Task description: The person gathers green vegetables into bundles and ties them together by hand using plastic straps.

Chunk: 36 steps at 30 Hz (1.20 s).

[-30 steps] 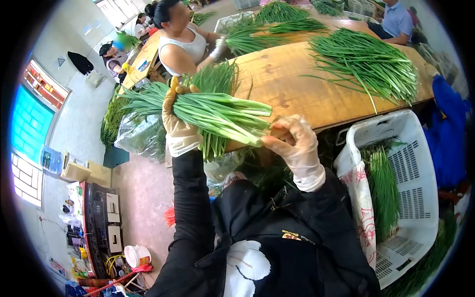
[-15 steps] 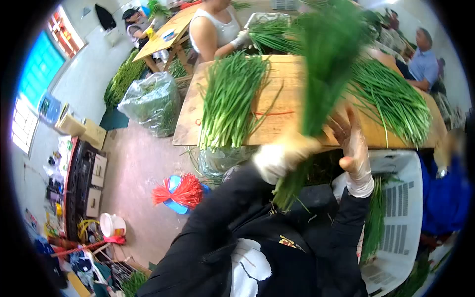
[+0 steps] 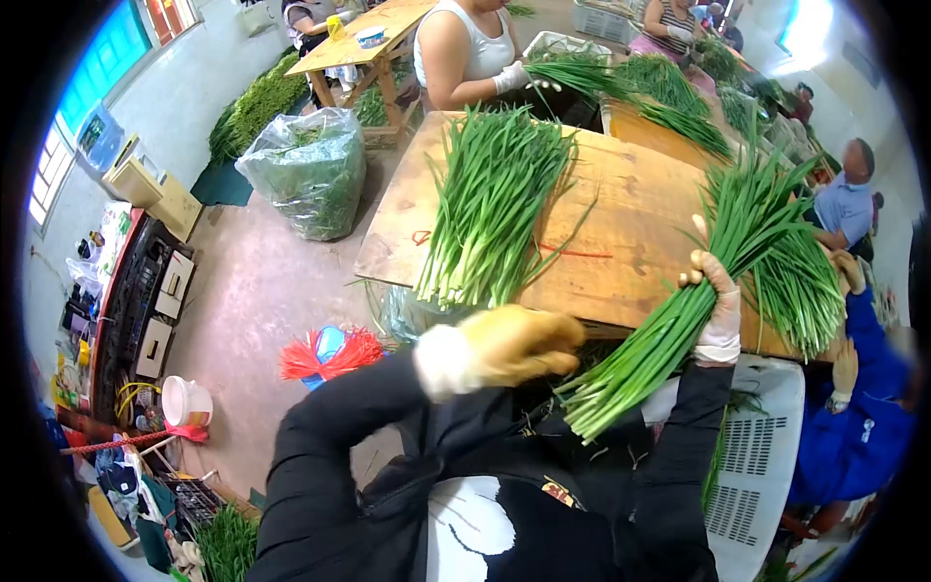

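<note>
My right hand (image 3: 720, 308), in a thin pale glove, is wrapped round a bunch of green stalks (image 3: 669, 325). The pale cut ends point down and left, the leafy tips up and right. My left hand (image 3: 519, 346), in a yellowish glove with a white cuff, is off the bunch, its fingers curled together; nothing can be made out in them. Just beyond it, a pile of green stalks (image 3: 497, 209) lies on the wooden table (image 3: 621, 213). A red strand (image 3: 582, 254) lies to the right of that pile. Another pile (image 3: 800, 291) lies at the table's right.
A white crate (image 3: 752, 466) stands at my lower right. A person in blue (image 3: 858, 407) works beside it. Across the table, a person in a white top (image 3: 465, 48) handles stalks. Red strands (image 3: 330, 357) sit on something blue at left, near a plastic bag (image 3: 308, 175).
The bunch has passed from my left hand to my right and now slants down to the left. My left hand has moved away from it. The view has turned.
</note>
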Motion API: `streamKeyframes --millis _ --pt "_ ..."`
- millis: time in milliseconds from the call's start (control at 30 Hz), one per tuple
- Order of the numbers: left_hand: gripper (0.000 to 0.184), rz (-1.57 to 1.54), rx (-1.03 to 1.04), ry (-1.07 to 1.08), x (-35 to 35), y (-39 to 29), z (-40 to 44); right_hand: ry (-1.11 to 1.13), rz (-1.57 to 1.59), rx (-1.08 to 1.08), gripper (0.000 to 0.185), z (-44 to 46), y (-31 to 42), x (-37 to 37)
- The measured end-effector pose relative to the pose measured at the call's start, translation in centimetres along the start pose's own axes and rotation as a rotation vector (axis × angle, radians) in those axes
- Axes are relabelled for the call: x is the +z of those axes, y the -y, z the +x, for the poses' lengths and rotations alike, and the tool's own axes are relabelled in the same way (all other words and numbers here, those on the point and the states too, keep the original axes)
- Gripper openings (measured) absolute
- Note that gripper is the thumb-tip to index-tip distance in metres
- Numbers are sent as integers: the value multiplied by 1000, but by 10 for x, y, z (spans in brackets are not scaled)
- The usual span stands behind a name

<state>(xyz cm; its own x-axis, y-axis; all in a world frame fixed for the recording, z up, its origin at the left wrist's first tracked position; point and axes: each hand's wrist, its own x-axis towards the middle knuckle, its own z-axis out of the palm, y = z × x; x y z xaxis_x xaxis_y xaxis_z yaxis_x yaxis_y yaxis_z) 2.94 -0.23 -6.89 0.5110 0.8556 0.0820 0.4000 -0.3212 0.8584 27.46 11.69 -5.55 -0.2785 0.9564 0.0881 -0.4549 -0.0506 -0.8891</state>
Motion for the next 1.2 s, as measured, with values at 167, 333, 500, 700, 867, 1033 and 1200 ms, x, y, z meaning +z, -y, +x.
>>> streamKeyframes --millis 167,333,500,700,867,1033,1200 --pt "19 -81 -60 -473 -37 13 -57 65 119 109 55 53 -15 -8" --pt "15 -325 -79 -776 -45 28 -74 194 276 351 45 110 -53 26" --pt "15 -159 -123 -779 -59 24 -82 218 351 460 28 161 -105 49" --pt "16 171 -31 -653 -80 20 -59 143 242 481 13 192 -159 53" --pt "31 521 216 -73 -93 1 12 144 208 532 17 198 -172 60" --pt "32 790 463 234 -53 84 84 85 87 446 35 193 -183 67" --pt "49 1029 290 328 -43 120 89 101 -668 270 73 192 -148 34"
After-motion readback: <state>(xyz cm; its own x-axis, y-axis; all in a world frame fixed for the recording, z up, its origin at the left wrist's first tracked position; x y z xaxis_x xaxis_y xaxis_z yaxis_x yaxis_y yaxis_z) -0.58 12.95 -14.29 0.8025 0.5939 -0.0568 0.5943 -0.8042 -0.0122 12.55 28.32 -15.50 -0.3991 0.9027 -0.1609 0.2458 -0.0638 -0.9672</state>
